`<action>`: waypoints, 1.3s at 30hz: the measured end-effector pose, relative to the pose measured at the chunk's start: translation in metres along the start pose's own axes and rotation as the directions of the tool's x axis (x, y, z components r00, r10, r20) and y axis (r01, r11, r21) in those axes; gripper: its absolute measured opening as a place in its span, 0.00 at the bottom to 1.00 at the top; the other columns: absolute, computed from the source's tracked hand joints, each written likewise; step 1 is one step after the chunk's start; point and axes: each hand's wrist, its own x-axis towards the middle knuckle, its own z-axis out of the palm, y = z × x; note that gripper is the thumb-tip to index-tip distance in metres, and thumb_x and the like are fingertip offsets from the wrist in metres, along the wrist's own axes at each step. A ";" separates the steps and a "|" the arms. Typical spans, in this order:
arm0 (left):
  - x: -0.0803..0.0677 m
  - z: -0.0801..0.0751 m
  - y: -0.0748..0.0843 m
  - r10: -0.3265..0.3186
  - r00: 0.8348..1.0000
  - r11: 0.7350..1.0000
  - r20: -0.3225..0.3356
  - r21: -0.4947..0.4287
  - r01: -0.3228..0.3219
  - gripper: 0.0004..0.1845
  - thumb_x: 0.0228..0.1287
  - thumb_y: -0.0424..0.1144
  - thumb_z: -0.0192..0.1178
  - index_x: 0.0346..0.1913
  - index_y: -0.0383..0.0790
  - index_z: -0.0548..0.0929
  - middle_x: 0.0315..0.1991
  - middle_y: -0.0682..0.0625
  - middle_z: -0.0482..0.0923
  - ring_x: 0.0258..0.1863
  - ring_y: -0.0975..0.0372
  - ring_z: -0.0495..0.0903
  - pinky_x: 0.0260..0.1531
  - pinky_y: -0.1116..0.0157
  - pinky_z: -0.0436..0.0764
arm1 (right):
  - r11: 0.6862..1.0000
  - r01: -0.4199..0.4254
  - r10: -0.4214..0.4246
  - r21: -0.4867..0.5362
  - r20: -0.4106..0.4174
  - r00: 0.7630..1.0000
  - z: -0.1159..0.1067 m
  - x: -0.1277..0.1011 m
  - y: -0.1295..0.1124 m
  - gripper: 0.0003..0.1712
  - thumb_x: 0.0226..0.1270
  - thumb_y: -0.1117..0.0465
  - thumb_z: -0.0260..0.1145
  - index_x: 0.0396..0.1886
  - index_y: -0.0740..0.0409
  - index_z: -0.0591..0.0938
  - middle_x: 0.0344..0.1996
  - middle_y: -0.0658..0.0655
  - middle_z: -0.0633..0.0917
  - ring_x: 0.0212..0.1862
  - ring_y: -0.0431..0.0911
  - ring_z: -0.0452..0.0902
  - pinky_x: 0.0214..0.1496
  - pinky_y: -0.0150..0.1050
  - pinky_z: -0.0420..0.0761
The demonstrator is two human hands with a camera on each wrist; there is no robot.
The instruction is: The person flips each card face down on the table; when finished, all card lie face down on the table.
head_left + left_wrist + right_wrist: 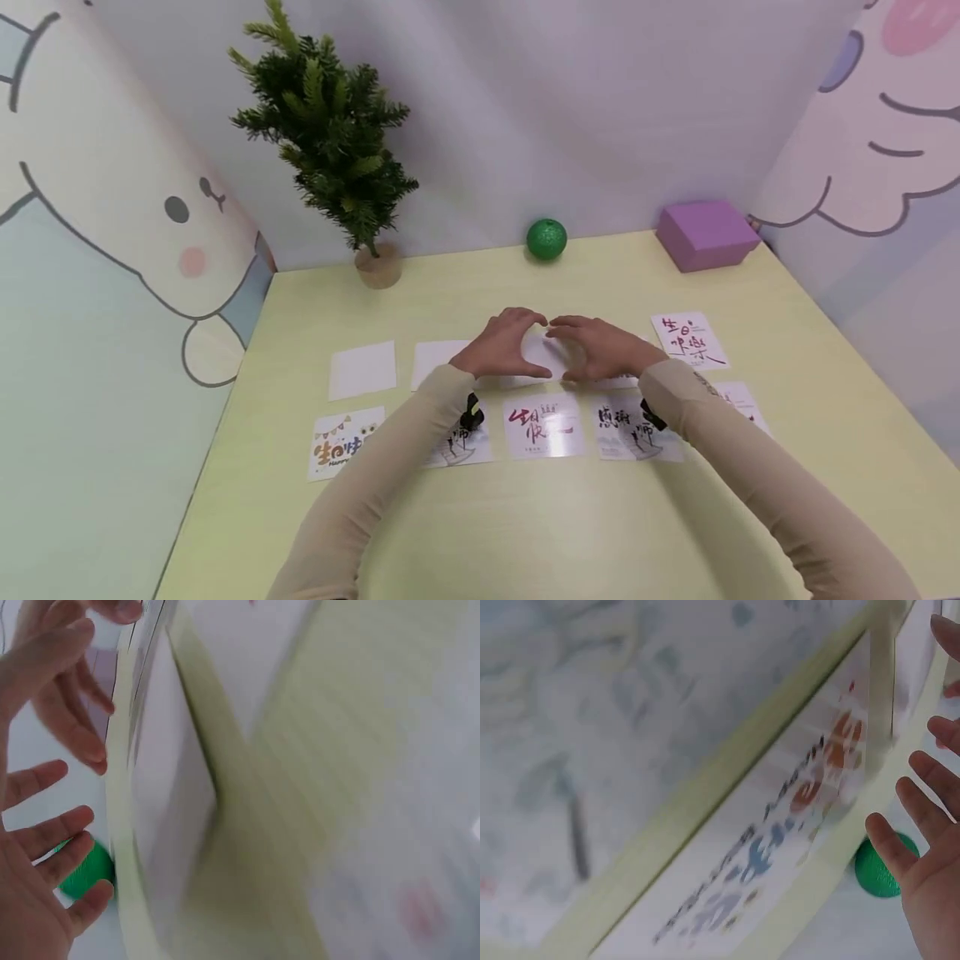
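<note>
Pale yellow-green tabletop [525, 517] inside cartoon-printed walls. Nearest, five printed cards in a row; beyond, left hand [498, 346] and right hand [600, 350], fingers loosely spread, apparently touching a blank white card [546, 354]. Farther: one green ball [546, 239], one purple box [707, 234], one small tree [330, 133].

Pale yellow-green table [525, 525], pushed into a corner. Along the far edge: small fake pine in a wooden pot [330, 142] at left, glittery green ball [546, 239] around the middle, purple box [708, 234] at right. Mid-table, two rows of cards: blank white ones [363, 369] on the far row's left, a calligraphy card [688, 340] at its right, printed cards [544, 425] along the near row.
</note>
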 end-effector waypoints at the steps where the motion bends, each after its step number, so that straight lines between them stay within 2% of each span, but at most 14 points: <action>1: 0.007 0.004 0.006 0.011 1.000 0.999 0.013 0.034 -0.012 0.46 0.43 0.64 0.72 0.66 0.49 0.69 0.67 0.50 0.67 0.70 0.56 0.61 0.69 0.51 0.61 | 1.000 -0.026 0.026 0.007 -0.007 1.000 -0.004 -0.007 0.004 0.43 0.50 0.47 0.74 0.67 0.54 0.72 0.70 0.62 0.66 0.68 0.63 0.65 0.67 0.61 0.65; 6: 0.043 0.028 0.043 0.079 0.992 0.979 0.098 0.180 -0.096 0.52 0.43 0.68 0.69 0.70 0.47 0.64 0.65 0.49 0.69 0.65 0.56 0.67 0.62 0.53 0.69 | 0.990 -0.143 0.143 -0.019 -0.022 0.990 -0.015 -0.048 0.033 0.47 0.45 0.49 0.78 0.65 0.58 0.72 0.67 0.65 0.69 0.67 0.64 0.66 0.66 0.62 0.66; 10: 0.060 0.045 0.066 0.100 0.985 0.956 0.141 0.259 -0.135 0.53 0.42 0.68 0.70 0.70 0.45 0.64 0.59 0.50 0.72 0.58 0.58 0.70 0.57 0.58 0.73 | 0.981 -0.195 0.195 -0.017 -0.007 0.981 -0.012 -0.070 0.049 0.51 0.40 0.49 0.81 0.67 0.59 0.70 0.65 0.66 0.71 0.67 0.64 0.66 0.68 0.61 0.64; 14: 0.064 0.048 0.073 0.085 0.987 0.947 0.134 0.297 -0.122 0.49 0.43 0.65 0.71 0.67 0.44 0.68 0.55 0.50 0.75 0.53 0.59 0.72 0.55 0.61 0.74 | 0.976 -0.218 0.218 0.018 -0.005 0.976 -0.007 -0.070 0.054 0.55 0.38 0.51 0.82 0.68 0.59 0.68 0.66 0.66 0.70 0.67 0.64 0.65 0.69 0.61 0.63; 19: 0.069 0.049 0.076 0.085 0.988 0.952 0.131 0.283 -0.120 0.45 0.44 0.62 0.72 0.64 0.43 0.71 0.54 0.50 0.75 0.51 0.60 0.71 0.53 0.62 0.74 | 0.973 -0.231 0.231 0.005 -0.017 0.973 -0.007 -0.069 0.057 0.59 0.35 0.52 0.84 0.69 0.61 0.67 0.60 0.65 0.73 0.60 0.59 0.71 0.63 0.57 0.71; 22: 0.071 0.050 0.079 0.097 0.986 0.952 0.138 0.275 -0.132 0.43 0.44 0.62 0.72 0.62 0.43 0.73 0.51 0.51 0.76 0.48 0.61 0.71 0.51 0.64 0.74 | 0.972 -0.233 0.233 -0.009 -0.008 0.973 -0.008 -0.070 0.058 0.58 0.33 0.53 0.84 0.69 0.61 0.68 0.56 0.63 0.73 0.54 0.55 0.71 0.58 0.52 0.75; 27: 0.073 0.053 0.082 0.111 0.986 0.948 0.123 0.284 -0.142 0.39 0.44 0.61 0.71 0.58 0.44 0.75 0.46 0.53 0.76 0.44 0.62 0.71 0.46 0.65 0.74 | 0.975 -0.222 0.222 0.004 0.007 0.975 -0.012 -0.073 0.055 0.55 0.31 0.54 0.85 0.65 0.63 0.73 0.51 0.62 0.70 0.51 0.52 0.68 0.55 0.48 0.75; 29: 0.073 0.054 0.084 0.111 0.986 0.947 0.121 0.289 -0.142 0.40 0.44 0.61 0.71 0.59 0.44 0.74 0.46 0.53 0.77 0.44 0.62 0.72 0.47 0.65 0.75 | 0.977 -0.213 0.213 -0.003 0.009 0.977 -0.013 -0.073 0.054 0.55 0.30 0.54 0.85 0.64 0.64 0.73 0.49 0.60 0.69 0.50 0.51 0.67 0.54 0.47 0.74; 33: 0.076 0.053 0.089 0.119 0.988 0.944 0.103 0.296 -0.145 0.47 0.45 0.66 0.69 0.65 0.45 0.70 0.53 0.53 0.76 0.50 0.61 0.73 0.53 0.62 0.75 | 0.979 -0.198 0.197 -0.050 -0.031 0.980 -0.017 -0.074 0.050 0.62 0.31 0.51 0.83 0.70 0.63 0.66 0.49 0.59 0.69 0.49 0.49 0.66 0.52 0.45 0.76; 36: 0.081 0.049 0.094 0.162 0.985 0.942 0.058 0.288 -0.172 0.51 0.45 0.69 0.67 0.69 0.44 0.65 0.57 0.53 0.74 0.53 0.62 0.74 0.54 0.59 0.77 | 0.985 -0.166 0.160 -0.057 -0.095 0.983 -0.025 -0.075 0.046 0.69 0.33 0.49 0.81 0.75 0.63 0.55 0.51 0.61 0.69 0.50 0.51 0.67 0.53 0.47 0.77; 39: 0.085 0.044 0.096 0.207 0.978 0.947 0.012 0.248 -0.203 0.54 0.44 0.68 0.69 0.72 0.47 0.60 0.57 0.53 0.73 0.52 0.63 0.74 0.52 0.57 0.78 | 0.990 -0.142 0.137 -0.022 -0.141 0.980 -0.036 -0.078 0.042 0.73 0.35 0.48 0.81 0.77 0.60 0.47 0.57 0.65 0.67 0.54 0.54 0.68 0.57 0.51 0.76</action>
